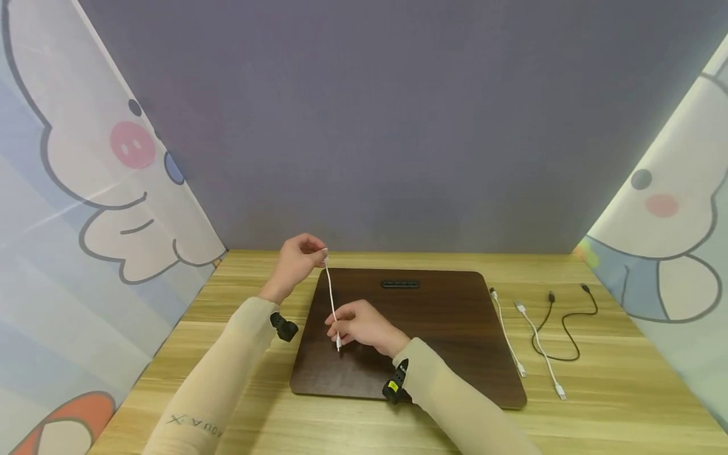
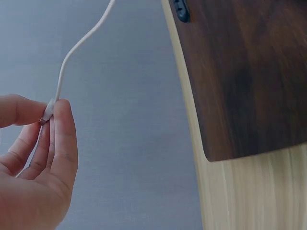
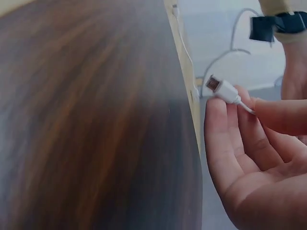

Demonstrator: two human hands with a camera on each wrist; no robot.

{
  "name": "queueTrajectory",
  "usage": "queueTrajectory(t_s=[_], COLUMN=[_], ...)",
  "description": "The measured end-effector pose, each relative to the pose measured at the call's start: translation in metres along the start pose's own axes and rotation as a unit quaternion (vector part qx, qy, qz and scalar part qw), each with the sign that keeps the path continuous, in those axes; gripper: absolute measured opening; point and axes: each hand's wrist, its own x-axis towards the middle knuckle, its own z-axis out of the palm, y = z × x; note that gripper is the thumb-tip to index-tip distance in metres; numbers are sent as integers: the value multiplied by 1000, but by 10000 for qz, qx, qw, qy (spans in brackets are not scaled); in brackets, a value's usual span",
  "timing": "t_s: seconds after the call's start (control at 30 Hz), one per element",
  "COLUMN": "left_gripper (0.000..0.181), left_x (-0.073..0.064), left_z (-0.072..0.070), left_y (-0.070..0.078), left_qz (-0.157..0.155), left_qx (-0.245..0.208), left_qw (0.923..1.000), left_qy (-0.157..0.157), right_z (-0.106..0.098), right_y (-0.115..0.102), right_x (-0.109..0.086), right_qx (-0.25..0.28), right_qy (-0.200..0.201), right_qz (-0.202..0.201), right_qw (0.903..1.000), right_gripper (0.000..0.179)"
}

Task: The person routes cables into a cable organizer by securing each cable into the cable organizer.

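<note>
A short white USB cable (image 1: 332,294) is stretched between both hands above the dark brown board (image 1: 432,335). My left hand (image 1: 298,260) pinches its upper end between thumb and fingers, over the board's far left corner. In the left wrist view, the fingers partly hide that white connector (image 2: 48,110). Lower and nearer, my right hand (image 1: 366,327) grips the other end just behind the plug. That white plug (image 3: 224,91) sticks out past the fingertips, its metal tip bare in the right wrist view.
On the wooden table (image 1: 625,404), right of the board, lie two more white cables (image 1: 506,332) (image 1: 543,351) and a curled black cable (image 1: 569,335). A black slotted cable holder (image 1: 400,284) sits near the board's far edge. A grey panel (image 1: 370,126) rises behind the table.
</note>
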Motion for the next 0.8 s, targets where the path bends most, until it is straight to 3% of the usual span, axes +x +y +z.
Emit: queueTrajectory(t_s=[0.47, 0.67, 0.8], left_gripper=[24, 23, 19], left_x=[8, 17, 22], left_z=[12, 18, 26], left_y=[2, 3, 8], left_qz=[-63, -168, -170], left_qx=[-641, -451, -291], left_qw=[9979, 9983, 9985], left_qy=[-118, -336, -426], right_z=[-36, -45, -50], right_y=[1, 1, -3], right_x=[-29, -38, -45], right_qx=[-571, -894, -1361], right_qy=[373, 828, 1164], right_qz=[-163, -218, -222], right_qw=[9975, 9923, 9836], right_gripper=[16, 11, 6])
